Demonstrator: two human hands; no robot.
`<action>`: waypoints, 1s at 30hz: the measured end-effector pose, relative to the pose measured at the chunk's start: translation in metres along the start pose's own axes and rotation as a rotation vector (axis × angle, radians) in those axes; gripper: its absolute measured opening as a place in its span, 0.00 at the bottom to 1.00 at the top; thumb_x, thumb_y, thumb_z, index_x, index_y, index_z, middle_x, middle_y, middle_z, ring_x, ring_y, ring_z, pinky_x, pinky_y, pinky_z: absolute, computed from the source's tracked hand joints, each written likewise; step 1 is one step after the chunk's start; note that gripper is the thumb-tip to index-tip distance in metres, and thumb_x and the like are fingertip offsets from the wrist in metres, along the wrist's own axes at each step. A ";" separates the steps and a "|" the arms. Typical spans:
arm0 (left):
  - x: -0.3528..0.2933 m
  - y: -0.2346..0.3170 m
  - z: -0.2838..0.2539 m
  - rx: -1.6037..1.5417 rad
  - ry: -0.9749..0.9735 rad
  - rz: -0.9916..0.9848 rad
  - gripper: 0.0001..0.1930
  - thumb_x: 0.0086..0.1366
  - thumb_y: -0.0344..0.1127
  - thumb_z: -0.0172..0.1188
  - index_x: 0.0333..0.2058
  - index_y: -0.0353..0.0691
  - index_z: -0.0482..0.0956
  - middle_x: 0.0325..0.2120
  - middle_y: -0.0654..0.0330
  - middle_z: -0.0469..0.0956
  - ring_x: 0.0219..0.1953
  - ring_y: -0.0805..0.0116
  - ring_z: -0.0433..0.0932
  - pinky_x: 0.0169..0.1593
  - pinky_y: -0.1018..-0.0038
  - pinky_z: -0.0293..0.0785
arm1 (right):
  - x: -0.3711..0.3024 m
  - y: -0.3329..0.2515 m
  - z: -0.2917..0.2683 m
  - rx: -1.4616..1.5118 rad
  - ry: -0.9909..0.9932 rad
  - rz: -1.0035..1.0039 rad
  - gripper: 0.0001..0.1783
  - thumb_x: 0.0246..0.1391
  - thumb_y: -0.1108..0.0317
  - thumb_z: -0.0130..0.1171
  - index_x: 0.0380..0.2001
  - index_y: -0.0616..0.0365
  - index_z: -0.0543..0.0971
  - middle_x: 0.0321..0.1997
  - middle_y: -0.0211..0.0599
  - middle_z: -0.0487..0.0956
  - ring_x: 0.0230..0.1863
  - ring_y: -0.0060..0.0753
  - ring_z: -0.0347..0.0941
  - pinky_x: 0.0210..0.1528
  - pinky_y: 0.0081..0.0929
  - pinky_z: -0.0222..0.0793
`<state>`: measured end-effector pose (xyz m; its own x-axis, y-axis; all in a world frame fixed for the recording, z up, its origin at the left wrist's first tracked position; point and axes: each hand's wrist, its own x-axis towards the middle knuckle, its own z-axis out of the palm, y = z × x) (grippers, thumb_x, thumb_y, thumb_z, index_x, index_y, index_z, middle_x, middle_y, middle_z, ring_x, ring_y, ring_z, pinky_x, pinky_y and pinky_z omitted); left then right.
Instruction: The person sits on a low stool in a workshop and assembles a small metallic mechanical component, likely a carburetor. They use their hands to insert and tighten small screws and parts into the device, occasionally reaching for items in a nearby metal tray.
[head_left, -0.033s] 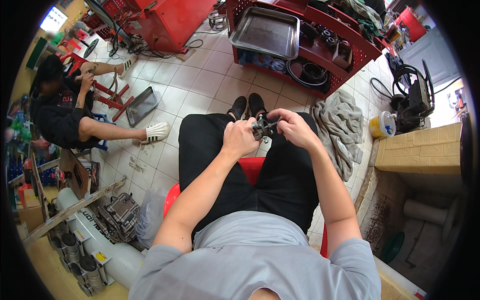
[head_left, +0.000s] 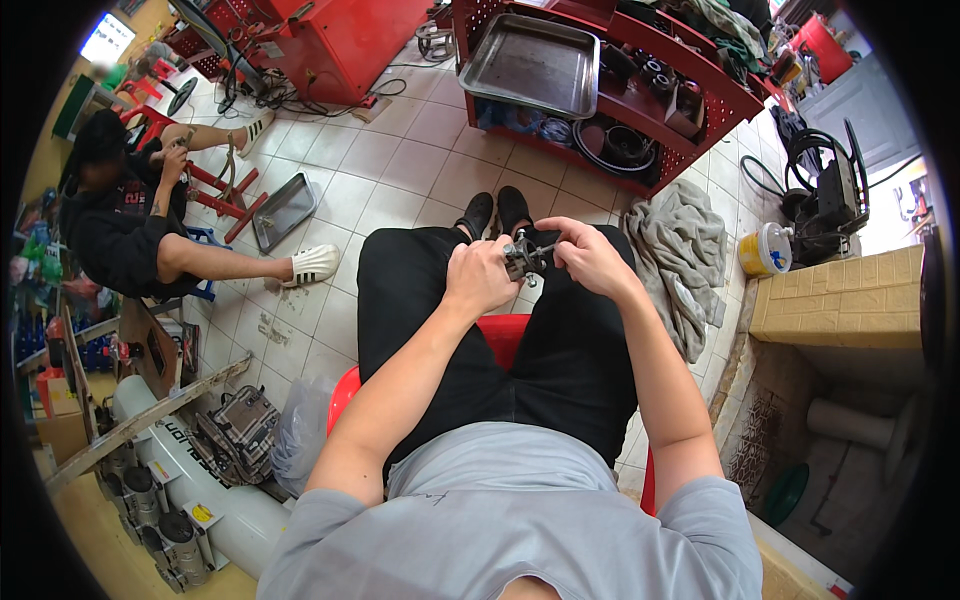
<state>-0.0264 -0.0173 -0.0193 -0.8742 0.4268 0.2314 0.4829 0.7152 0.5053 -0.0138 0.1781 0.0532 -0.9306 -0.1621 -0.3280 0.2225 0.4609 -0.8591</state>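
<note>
Above my lap, my left hand [head_left: 482, 277] is closed round a small metal mechanical part [head_left: 522, 258], dark grey with silver fittings. My fingers hide its left side, and its exact kind is too small to make out. At the part's right end is my right hand [head_left: 592, 260], with its index finger reaching left over the part. Its other fingers are curled at a short stem [head_left: 547, 246] on that side, and their contact is partly hidden. Both forearms rest near my black trousers [head_left: 410, 290].
Ahead stands a red tool cart [head_left: 690, 150] bearing a metal tray [head_left: 530, 65]. A grey cloth [head_left: 680, 250] and a white bucket [head_left: 766, 250] lie to the right. Another person [head_left: 130, 210] sits at the left beside a floor tray [head_left: 286, 212]. A white tank [head_left: 215, 485] is lower left.
My right index finger is raised slightly compared with the earlier frame. The metal part and my left hand have hardly moved.
</note>
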 end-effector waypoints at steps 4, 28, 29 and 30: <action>0.000 -0.002 0.002 0.003 -0.030 0.000 0.18 0.42 0.42 0.72 0.30 0.43 0.74 0.23 0.57 0.79 0.32 0.55 0.81 0.35 0.61 0.72 | 0.001 -0.001 -0.004 -0.039 -0.095 0.007 0.14 0.49 0.73 0.44 0.29 0.66 0.80 0.23 0.34 0.75 0.26 0.24 0.69 0.32 0.26 0.66; 0.000 0.000 -0.002 -0.005 -0.028 -0.043 0.19 0.42 0.40 0.71 0.32 0.43 0.75 0.23 0.56 0.80 0.32 0.54 0.80 0.36 0.61 0.73 | -0.001 -0.002 0.005 -0.021 0.057 -0.114 0.13 0.50 0.73 0.43 0.31 0.65 0.79 0.23 0.36 0.73 0.26 0.28 0.68 0.33 0.28 0.65; 0.000 0.000 -0.001 -0.013 -0.040 -0.044 0.19 0.42 0.40 0.71 0.32 0.43 0.75 0.24 0.56 0.80 0.33 0.54 0.80 0.36 0.61 0.73 | 0.001 0.001 0.003 -0.048 0.000 -0.092 0.14 0.50 0.73 0.43 0.32 0.65 0.79 0.24 0.36 0.73 0.27 0.28 0.68 0.33 0.27 0.65; 0.000 0.001 -0.001 -0.022 -0.051 -0.043 0.19 0.42 0.40 0.71 0.32 0.43 0.75 0.24 0.56 0.80 0.33 0.54 0.80 0.36 0.60 0.73 | 0.005 0.006 -0.001 -0.076 -0.056 -0.070 0.14 0.50 0.73 0.43 0.32 0.65 0.79 0.24 0.36 0.74 0.27 0.28 0.68 0.34 0.27 0.65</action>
<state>-0.0260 -0.0172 -0.0185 -0.8903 0.4238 0.1666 0.4430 0.7216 0.5320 -0.0176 0.1813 0.0468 -0.9251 -0.2436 -0.2913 0.1326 0.5116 -0.8489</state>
